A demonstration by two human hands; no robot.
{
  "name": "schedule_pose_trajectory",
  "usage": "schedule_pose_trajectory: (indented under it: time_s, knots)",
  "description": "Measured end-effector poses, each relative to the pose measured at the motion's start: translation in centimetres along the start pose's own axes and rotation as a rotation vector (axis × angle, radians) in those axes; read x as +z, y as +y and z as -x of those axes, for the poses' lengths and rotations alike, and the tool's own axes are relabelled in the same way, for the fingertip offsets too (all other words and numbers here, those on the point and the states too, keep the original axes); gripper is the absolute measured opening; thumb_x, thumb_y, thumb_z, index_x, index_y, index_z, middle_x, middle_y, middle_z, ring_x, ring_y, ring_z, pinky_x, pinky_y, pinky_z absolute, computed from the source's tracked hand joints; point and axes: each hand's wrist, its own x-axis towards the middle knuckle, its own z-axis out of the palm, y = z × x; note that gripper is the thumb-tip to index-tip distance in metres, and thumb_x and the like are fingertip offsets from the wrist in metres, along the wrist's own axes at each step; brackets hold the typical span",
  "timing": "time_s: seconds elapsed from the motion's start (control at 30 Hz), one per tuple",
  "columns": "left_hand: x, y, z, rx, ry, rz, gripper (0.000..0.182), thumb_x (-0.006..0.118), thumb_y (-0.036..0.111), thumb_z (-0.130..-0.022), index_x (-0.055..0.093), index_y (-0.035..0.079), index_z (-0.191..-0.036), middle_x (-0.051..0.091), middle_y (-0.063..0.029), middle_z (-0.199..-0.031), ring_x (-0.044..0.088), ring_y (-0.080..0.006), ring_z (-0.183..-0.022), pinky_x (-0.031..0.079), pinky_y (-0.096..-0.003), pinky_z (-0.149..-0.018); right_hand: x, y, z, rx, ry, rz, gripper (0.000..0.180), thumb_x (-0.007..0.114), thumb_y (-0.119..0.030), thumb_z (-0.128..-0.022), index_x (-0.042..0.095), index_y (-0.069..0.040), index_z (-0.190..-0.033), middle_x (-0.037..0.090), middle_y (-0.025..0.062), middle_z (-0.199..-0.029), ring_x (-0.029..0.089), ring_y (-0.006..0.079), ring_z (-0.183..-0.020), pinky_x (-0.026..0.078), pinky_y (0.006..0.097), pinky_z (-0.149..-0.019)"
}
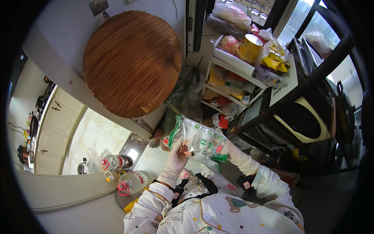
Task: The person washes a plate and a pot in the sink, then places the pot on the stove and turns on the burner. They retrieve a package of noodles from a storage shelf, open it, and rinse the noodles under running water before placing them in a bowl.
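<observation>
A clear plastic food bag point(201, 140) with green edges and printed writing is held up before my chest, tilted. My left hand point(176, 156), in a whitish glove, pinches its left side with the thumb on the front. At the bag's right end is my right hand point(229, 150), also gloved; its fingers are hidden by the film, and whether they are behind or inside it I cannot tell. Much of the bag looks see-through. Close to its left edge, partly covered, is a bottle with a red cap point(166, 141).
A round woven wooden lid point(133, 64) hangs on the left wall. Ahead right stands a white shelf cart point(233, 63) packed with bagged food and a yellow tub point(250, 48). A dark rack point(309, 84) with appliances lines the right. Large plastic bottles point(133, 181) stand at lower left.
</observation>
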Motion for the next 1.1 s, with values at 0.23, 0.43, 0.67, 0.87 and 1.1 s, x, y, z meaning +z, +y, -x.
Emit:
schedule_pose_trajectory:
  time_s: [0.23, 0.43, 0.67, 0.87, 1.1]
  knots:
    - [1.0, -0.7, -0.2, 0.019, 0.029, -0.123, 0.021, 0.056, 0.022, -0.086, 0.057, 0.004, -0.098, 0.059, -0.0003, -0.084, 0.055, -0.0122, -0.078, 0.044, -0.0273, -0.075, -1.4, 1.9, -0.7, -0.122, 0.005, -0.035, 0.045, 0.066, -0.009, -0.075, 0.049, 0.000, -0.116, 0.056, 0.0022, -0.109, 0.054, 0.0104, -0.091, 0.044, 0.0257, -0.082]
    - [1.6, -1.2, -0.3, 0.064, 0.127, -0.131, 0.023, 0.053, 0.023, -0.088, 0.057, 0.005, -0.100, 0.061, -0.0032, -0.093, 0.057, -0.0135, -0.085, 0.044, -0.0281, -0.078, -0.8, 1.8, -0.8, -0.191, -0.009, -0.195, 0.044, 0.067, -0.007, -0.073, 0.052, -0.002, -0.114, 0.057, 0.0017, -0.107, 0.054, 0.0093, -0.090, 0.044, 0.0266, -0.082]
    - [0.1, 0.1, -0.7, 0.096, 0.073, 0.013, 0.021, 0.058, 0.023, -0.085, 0.058, 0.006, -0.097, 0.061, 0.0014, -0.086, 0.056, -0.0101, -0.082, 0.043, -0.0272, -0.077, -0.1, -0.7, -0.3, -0.066, -0.009, -0.104, 0.042, 0.070, -0.009, -0.071, 0.056, -0.005, -0.110, 0.059, -0.0002, -0.102, 0.054, 0.0096, -0.090, 0.044, 0.0264, -0.080]
    - [0.1, 0.1, -0.3, -0.019, 0.023, 0.009, 0.015, 0.057, 0.018, -0.085, 0.059, 0.008, -0.096, 0.060, 0.0008, -0.085, 0.054, -0.0118, -0.080, 0.042, -0.0294, -0.081, 0.4, -1.0, -0.4, -0.066, 0.028, -0.148, 0.053, 0.074, -0.010, -0.067, 0.052, -0.005, -0.115, 0.058, -0.0007, -0.104, 0.054, 0.0097, -0.092, 0.044, 0.0260, -0.081]
    - [1.0, 0.3, 0.6, -0.012, 0.158, -0.147, 0.013, 0.057, 0.009, -0.084, 0.058, 0.006, -0.097, 0.057, -0.0018, -0.085, 0.054, -0.0132, -0.078, 0.046, -0.0308, -0.075, 0.0, -0.7, -0.4, -0.116, 0.126, -0.174, 0.055, 0.071, -0.002, -0.065, 0.050, -0.004, -0.116, 0.058, 0.0007, -0.103, 0.053, 0.0102, -0.092, 0.044, 0.0258, -0.080]
